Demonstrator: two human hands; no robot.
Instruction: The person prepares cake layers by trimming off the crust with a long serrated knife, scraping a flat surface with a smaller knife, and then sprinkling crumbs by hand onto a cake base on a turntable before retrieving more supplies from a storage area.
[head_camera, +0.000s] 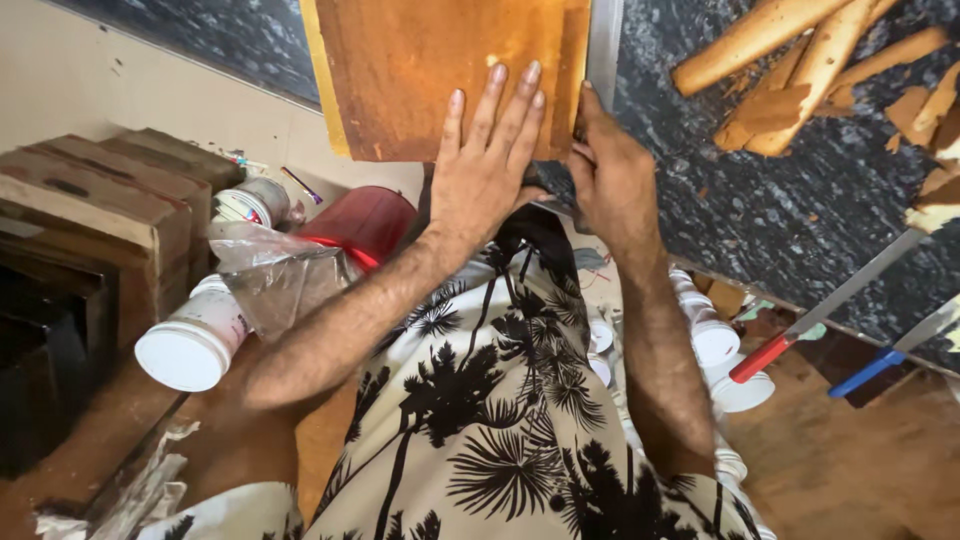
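A brown wooden board (410, 70) lies on a dark speckled surface (760, 210). My left hand (487, 150) rests flat on the board's lower right part, fingers spread. My right hand (612, 170) sits at the board's right edge, fingers curled against a metal ruler (604, 40) that runs along that edge. Whether the right hand holds a small tool is hidden by the fingers.
Broken wood pieces (800, 60) lie at the upper right. Two saws with red (765, 357) and blue (868, 372) handles lean at the right. White plastic jars (195, 335), a red container (365, 222), a plastic bag (275, 275) and wooden blocks (90, 195) sit at the left.
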